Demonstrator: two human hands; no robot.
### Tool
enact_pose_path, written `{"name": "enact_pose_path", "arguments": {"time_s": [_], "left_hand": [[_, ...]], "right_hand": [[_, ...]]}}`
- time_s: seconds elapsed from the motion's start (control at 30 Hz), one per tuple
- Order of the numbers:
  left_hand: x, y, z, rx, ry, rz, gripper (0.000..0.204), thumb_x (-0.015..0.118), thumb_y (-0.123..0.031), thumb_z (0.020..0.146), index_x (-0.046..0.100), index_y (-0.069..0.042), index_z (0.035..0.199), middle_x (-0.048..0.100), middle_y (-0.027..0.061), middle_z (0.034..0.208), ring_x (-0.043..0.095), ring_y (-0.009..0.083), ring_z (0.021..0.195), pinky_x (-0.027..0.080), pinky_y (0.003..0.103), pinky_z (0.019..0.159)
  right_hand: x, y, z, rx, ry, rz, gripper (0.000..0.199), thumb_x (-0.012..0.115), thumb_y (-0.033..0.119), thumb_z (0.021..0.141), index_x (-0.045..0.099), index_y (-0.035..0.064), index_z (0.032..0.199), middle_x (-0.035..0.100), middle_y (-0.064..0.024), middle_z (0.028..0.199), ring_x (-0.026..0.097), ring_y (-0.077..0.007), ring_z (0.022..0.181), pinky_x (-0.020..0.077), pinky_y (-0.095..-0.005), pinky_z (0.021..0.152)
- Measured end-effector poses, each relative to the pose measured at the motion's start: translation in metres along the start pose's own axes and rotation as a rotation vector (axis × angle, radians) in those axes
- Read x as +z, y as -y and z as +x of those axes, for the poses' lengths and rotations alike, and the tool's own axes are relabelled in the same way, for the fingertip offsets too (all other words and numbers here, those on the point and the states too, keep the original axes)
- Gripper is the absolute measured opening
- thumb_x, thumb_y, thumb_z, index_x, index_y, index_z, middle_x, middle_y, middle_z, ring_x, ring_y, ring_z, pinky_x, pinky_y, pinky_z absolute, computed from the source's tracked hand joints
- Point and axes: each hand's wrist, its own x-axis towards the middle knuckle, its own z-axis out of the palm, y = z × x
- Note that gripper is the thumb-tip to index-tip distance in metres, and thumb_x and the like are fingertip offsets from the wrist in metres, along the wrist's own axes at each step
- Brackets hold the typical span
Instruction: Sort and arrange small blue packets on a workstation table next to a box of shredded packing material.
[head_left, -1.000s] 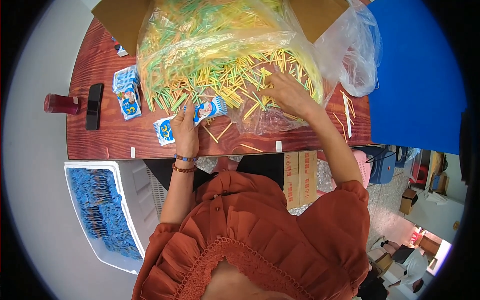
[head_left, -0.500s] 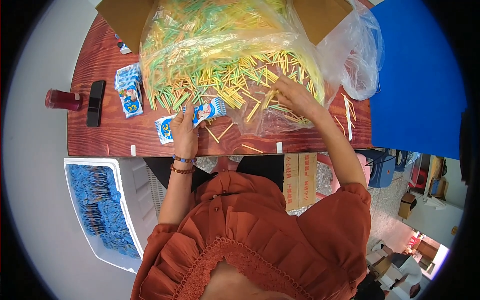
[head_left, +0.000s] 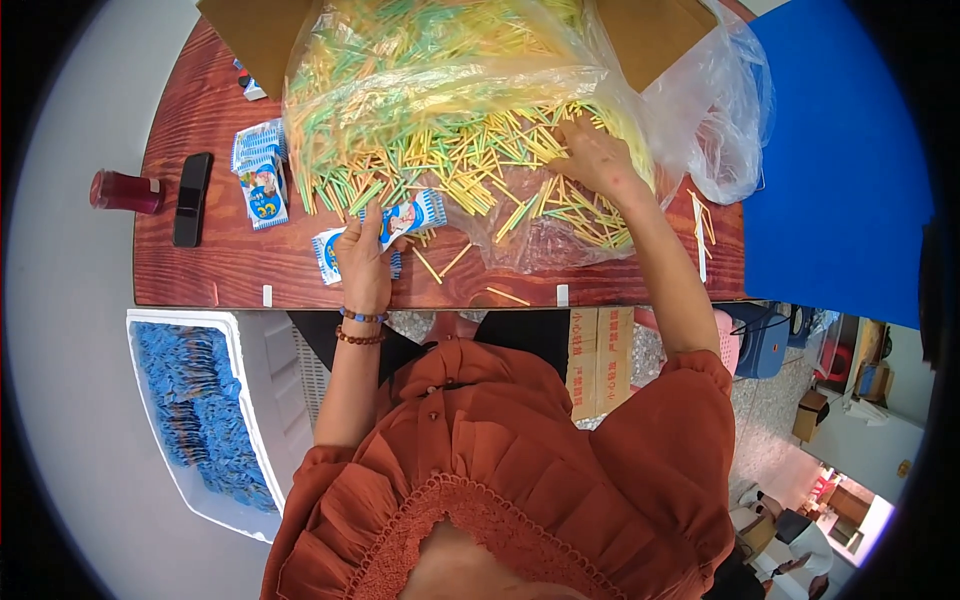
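My left hand [head_left: 363,260] is closed round a few small blue-and-white packets [head_left: 412,216], which stick out on both sides of it just above the table's near edge. My right hand [head_left: 598,160] reaches into the right part of a pile of thin yellow and green sticks [head_left: 465,170]. Its thumb and fingers look apart and touch the sticks; I see nothing plainly gripped. The pile spills from a clear plastic bag [head_left: 440,85] at the mouth of a cardboard box [head_left: 655,40]. A stack of similar packets [head_left: 262,185] lies left of the pile.
On the red wood-grain table [head_left: 400,290] lie a black phone [head_left: 191,200] and a dark red jar [head_left: 125,191] at the left. A crumpled clear bag [head_left: 725,150] is at the right. A white foam box [head_left: 240,420] full of blue packets stands at lower left.
My right hand has moved away from me, from the near sticks deeper into the pile. My left hand has shifted slightly left and still holds the packets.
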Motion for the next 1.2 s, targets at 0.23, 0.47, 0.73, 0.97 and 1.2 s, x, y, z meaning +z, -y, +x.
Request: {"name": "enact_pose_path", "arguments": {"time_s": [0.23,0.47,0.73,0.97,1.2], "left_hand": [[0.002,0.005,0.003,-0.016,0.039,0.010,0.025,0.057,-0.025,0.096,0.065,-0.004,0.085,0.068,0.0033,0.081,0.060,0.0091,0.065,0.049,0.024,0.054],[-0.001,0.002,0.000,0.000,0.091,-0.014,0.022,0.058,-0.025,0.095,0.065,-0.005,0.090,0.067,0.0023,0.082,0.062,0.0087,0.069,0.050,0.023,0.056],[0.005,0.003,-0.001,-0.046,0.028,-0.054,0.024,0.059,-0.024,0.095,0.065,-0.004,0.082,0.066,0.0020,0.076,0.059,0.0084,0.062,0.047,0.023,0.052],[0.009,0.007,-0.001,-0.066,0.066,-0.066,0.026,0.057,-0.027,0.096,0.065,-0.005,0.085,0.066,0.0022,0.082,0.057,0.0104,0.065,0.046,0.025,0.057],[0.030,0.008,0.001,-0.071,0.106,-0.132,0.029,0.055,-0.027,0.097,0.062,-0.004,0.082,0.064,0.0041,0.081,0.055,0.0119,0.066,0.045,0.026,0.060]], "right_hand": [[0.008,0.009,0.015,-0.157,0.063,-0.205,0.034,0.062,0.025,0.081,0.059,0.0047,0.108,0.062,-0.0167,0.111,0.059,-0.0312,0.106,0.0422,-0.0468,0.089],[0.011,-0.002,0.019,-0.099,0.159,-0.136,0.029,0.052,0.020,0.087,0.058,-0.0004,0.106,0.062,-0.0225,0.108,0.060,-0.0376,0.099,0.0461,-0.0463,0.082],[0.048,-0.011,-0.002,0.017,-0.099,1.402,0.027,0.050,0.014,0.097,0.047,0.0003,0.120,0.060,-0.0105,0.097,0.060,-0.0188,0.088,0.0496,-0.0339,0.081],[0.066,0.024,-0.011,-0.017,0.025,2.215,0.026,0.045,0.004,0.097,0.043,-0.0021,0.122,0.059,-0.0094,0.097,0.060,-0.0222,0.089,0.0438,-0.0509,0.100],[0.062,0.070,-0.017,-0.242,0.142,2.534,0.021,0.045,0.009,0.098,0.048,0.0050,0.118,0.060,-0.0099,0.094,0.058,-0.0259,0.097,0.0321,-0.0542,0.110]]}}
